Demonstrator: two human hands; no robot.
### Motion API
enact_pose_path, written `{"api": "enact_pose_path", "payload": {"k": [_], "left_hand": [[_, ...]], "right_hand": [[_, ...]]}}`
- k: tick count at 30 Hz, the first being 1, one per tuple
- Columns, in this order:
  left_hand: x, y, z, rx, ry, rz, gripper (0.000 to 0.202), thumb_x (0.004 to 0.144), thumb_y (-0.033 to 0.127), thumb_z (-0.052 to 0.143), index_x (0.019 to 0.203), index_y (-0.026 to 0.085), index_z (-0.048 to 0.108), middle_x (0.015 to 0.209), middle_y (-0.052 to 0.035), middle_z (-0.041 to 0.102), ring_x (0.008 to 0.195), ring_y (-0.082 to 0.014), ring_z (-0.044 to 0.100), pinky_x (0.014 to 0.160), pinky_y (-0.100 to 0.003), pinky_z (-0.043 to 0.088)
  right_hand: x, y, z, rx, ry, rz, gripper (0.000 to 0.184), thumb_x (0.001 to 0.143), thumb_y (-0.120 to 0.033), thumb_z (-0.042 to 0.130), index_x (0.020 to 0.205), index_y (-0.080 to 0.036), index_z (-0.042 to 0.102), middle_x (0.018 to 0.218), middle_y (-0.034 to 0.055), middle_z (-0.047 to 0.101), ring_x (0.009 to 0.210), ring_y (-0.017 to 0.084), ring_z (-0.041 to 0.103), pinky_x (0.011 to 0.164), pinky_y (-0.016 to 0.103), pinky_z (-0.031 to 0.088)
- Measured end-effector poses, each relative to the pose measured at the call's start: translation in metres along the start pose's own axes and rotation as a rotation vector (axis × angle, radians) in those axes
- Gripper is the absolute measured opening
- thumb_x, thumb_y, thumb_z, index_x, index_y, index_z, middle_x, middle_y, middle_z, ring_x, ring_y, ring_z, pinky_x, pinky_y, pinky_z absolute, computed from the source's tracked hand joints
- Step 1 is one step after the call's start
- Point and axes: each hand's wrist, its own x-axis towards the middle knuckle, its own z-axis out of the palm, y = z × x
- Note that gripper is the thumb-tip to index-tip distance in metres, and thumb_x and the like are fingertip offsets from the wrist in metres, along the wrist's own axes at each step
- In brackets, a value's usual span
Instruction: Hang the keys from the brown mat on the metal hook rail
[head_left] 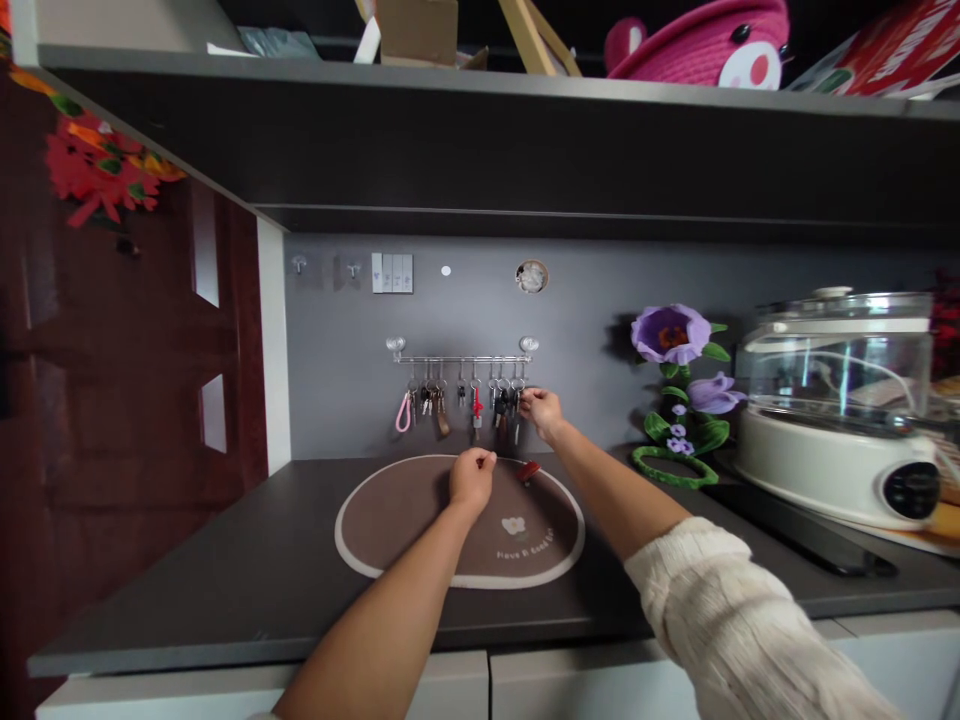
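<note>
A metal hook rack [465, 358] on the grey wall carries several bunches of keys, among them a pink loop strap [403, 412], a brown fob [442, 418] and a red charm [477, 405]. At the rack's right end, my right hand [543, 412] has its fingers pinched on the last hanging keys [517, 430]; the exact hold is partly hidden. My left hand [472, 482] is closed above the brown oval mat [405, 520], below the rack, and what it may hold is hidden. A small red object [528, 470] lies at the mat's back right.
To the right stand a purple knitted flower [671, 335] on a green base, a white appliance with a clear top [817, 450] and a flat black object [802, 530]. An overhead shelf [525, 150] holds boxes and a pink basket [697, 45].
</note>
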Motion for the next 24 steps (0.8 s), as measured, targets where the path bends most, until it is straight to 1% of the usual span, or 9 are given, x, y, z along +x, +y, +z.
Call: {"api": "enact_pose_path", "payload": {"k": [6,10,16,21,24], "left_hand": [[0.001,-0.002,0.0,-0.025,0.002,0.029,0.021,0.073,0.029,0.049,0.068,0.016,0.063,0.068,-0.0045,0.064,0.063,-0.0133,0.053,0.061,-0.023,0.037],[0.001,-0.002,-0.002,-0.065,-0.003,0.027,0.019,0.073,0.028,0.05,0.069,0.016,0.064,0.07,-0.0049,0.064,0.065,-0.0138,0.054,0.063,-0.023,0.038],[0.001,-0.002,-0.003,-0.074,-0.026,0.052,0.016,0.072,0.026,0.051,0.07,0.016,0.064,0.072,-0.0051,0.064,0.066,-0.0142,0.054,0.066,-0.025,0.039],[0.001,-0.001,-0.005,-0.022,-0.052,0.095,0.016,0.073,0.023,0.049,0.071,0.015,0.063,0.074,-0.0067,0.064,0.07,-0.0158,0.056,0.07,-0.027,0.041],[0.001,0.0,-0.006,0.007,-0.056,0.09,0.016,0.073,0.022,0.049,0.074,0.014,0.063,0.077,-0.007,0.065,0.072,-0.0158,0.057,0.07,-0.027,0.042]], "right_hand": [[-0.012,-0.001,-0.007,-0.05,0.007,-0.022,0.01,0.064,-0.013,0.055,0.056,-0.017,0.051,0.053,-0.0009,0.053,0.049,0.008,0.05,0.052,0.021,0.044],[-0.025,-0.004,-0.012,-0.057,0.008,-0.01,0.006,0.064,-0.013,0.056,0.06,-0.017,0.053,0.056,-0.0008,0.054,0.051,0.008,0.05,0.052,0.021,0.044],[-0.05,-0.005,-0.024,-0.124,-0.032,0.015,0.003,0.064,-0.016,0.057,0.066,-0.016,0.054,0.061,-0.0003,0.056,0.053,0.008,0.052,0.053,0.02,0.043],[-0.063,0.01,-0.039,-0.259,-0.095,-0.012,0.007,0.064,-0.02,0.056,0.069,-0.015,0.056,0.063,0.0003,0.057,0.055,0.008,0.051,0.055,0.021,0.041],[-0.064,0.024,-0.049,-0.472,-0.111,-0.089,0.011,0.066,-0.022,0.054,0.072,-0.014,0.058,0.063,0.0003,0.058,0.056,0.009,0.051,0.057,0.022,0.04]]}}
